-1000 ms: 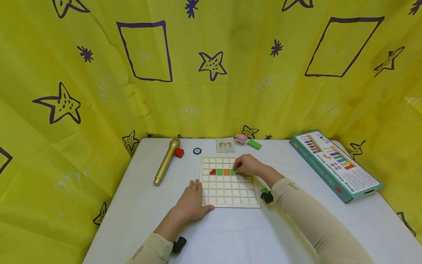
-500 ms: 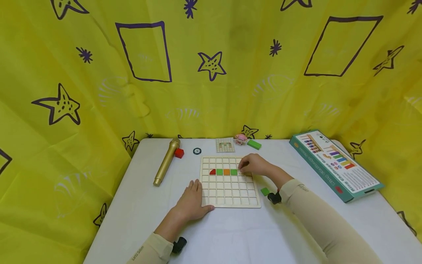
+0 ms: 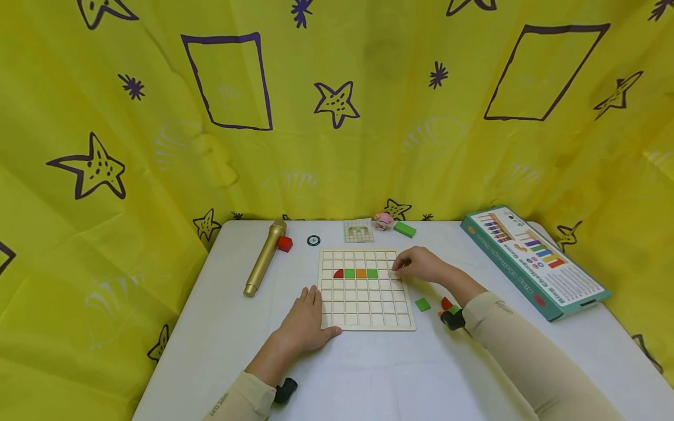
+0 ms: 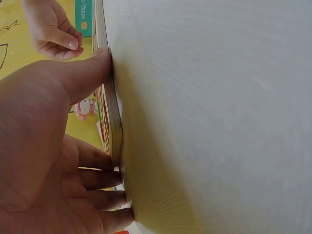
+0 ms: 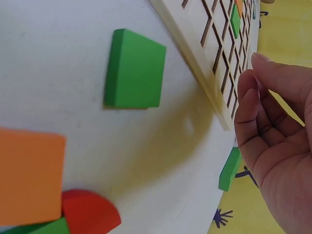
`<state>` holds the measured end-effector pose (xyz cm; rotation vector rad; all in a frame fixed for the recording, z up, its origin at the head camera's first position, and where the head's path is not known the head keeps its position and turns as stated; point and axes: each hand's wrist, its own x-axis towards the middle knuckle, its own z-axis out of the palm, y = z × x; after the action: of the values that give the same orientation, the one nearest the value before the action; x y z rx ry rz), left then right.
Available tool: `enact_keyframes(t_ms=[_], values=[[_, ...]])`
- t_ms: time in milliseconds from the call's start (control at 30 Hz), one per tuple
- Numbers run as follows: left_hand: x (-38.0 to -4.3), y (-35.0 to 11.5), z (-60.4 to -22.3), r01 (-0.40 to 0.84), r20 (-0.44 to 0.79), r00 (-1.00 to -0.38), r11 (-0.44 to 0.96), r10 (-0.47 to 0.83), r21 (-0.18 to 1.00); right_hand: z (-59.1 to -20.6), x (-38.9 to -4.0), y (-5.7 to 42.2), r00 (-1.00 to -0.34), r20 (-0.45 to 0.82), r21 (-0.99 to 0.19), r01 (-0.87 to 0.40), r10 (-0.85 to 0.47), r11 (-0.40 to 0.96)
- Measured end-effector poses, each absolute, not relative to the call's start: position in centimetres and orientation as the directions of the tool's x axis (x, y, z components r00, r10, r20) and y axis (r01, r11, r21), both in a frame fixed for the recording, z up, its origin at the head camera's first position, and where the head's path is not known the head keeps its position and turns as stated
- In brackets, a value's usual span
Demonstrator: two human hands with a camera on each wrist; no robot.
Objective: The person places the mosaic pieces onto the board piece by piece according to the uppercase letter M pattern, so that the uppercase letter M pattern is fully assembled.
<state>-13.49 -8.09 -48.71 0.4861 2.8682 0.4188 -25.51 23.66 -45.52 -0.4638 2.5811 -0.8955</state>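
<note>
A pale wooden grid board (image 3: 365, 304) lies mid-table. One row of it carries a red quarter-round tile (image 3: 339, 273), a green tile (image 3: 350, 273), an orange tile (image 3: 360, 273) and a second green tile (image 3: 372, 273). My left hand (image 3: 305, 324) rests against the board's left edge, fingers extended and thumb at the front corner. Over the board's right edge is my right hand (image 3: 420, 264), fingers loosely bent, thumb near the index finger; the right wrist view shows nothing in it. Beside the board lie a loose green tile (image 5: 139, 70), an orange tile (image 5: 29, 175) and a red quarter-round tile (image 5: 90, 212).
Left of the board are a gold microphone (image 3: 263, 263), a red cube (image 3: 285, 244) and a small round disc (image 3: 313, 240). Behind it sit a grid-pattern card (image 3: 359, 231), a pink figurine (image 3: 384, 220) and a green block (image 3: 405, 229). A game box (image 3: 532, 260) lies at the right.
My right hand has moved right, off the second green tile, to the board's right edge. Its forearm shifted right too, uncovering loose tiles. My left hand has stayed in place.
</note>
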Motion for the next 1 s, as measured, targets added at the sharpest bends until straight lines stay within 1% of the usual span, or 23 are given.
enact_keyframes(t_ms=[533, 1000], values=[[-13.5, -8.1, -48.7, 0.298, -0.141, -0.926, 0.907, 0.35, 0.297, -45.8, -23.7, 26.5, -0.886, -0.214, -0.632, -0.195, -0.411, 0.75], [-13.5, -8.1, -48.8, 0.295, -0.146, -0.926, 0.906, 0.35, 0.303, -46.3, -22.1, 28.7, -0.903, -0.248, -0.624, -0.129, -0.351, 0.771]])
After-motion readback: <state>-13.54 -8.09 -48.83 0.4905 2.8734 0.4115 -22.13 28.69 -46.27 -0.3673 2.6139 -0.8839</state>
